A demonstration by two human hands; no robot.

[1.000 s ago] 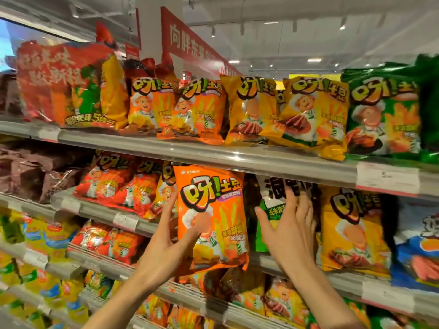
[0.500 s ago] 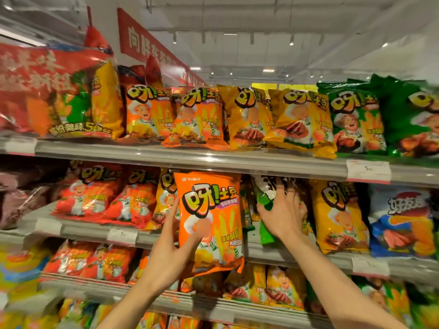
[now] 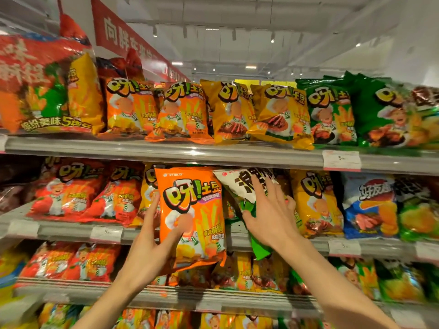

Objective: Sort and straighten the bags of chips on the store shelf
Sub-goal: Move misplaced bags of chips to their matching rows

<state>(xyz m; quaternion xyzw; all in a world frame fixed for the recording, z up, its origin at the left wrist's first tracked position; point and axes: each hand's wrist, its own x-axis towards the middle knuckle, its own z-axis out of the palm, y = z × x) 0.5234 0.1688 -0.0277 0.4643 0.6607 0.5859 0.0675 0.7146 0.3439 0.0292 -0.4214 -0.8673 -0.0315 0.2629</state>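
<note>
The left hand [image 3: 152, 236] holds an orange bag [image 3: 191, 219] in the middle of the frame. The thumb presses the front and the fingers are curled behind the left edge. The bag is up in the air, in front of the middle shelf [image 3: 71, 230], and its bottom hangs down past the shelf edge.

Just to the right, the right hand [image 3: 268, 210] is spread flat with its fingers apart. It presses on a white and green bag [image 3: 240, 186] but does not wrap around it. That bag leans to one side, and its green bottom corner pokes out below the shelf edge.

Right of that hand stands a yellow bag [image 3: 313, 200], and then a blue bag [image 3: 370, 205] farther right. To the left of the orange bag sit red bags [image 3: 69, 188] in a row. The top shelf [image 3: 213, 154], across the upper part of the frame, has orange, yellow and green bags on it.

I think the white and green bag is the risky one. It is held only by a flat push, so if the hand lets up, it could slide off and fall. The orange bag is slick and puffy, and a thumb pinch may slip. Pushing it in hard could also knock the bags beside it crooked.
</note>
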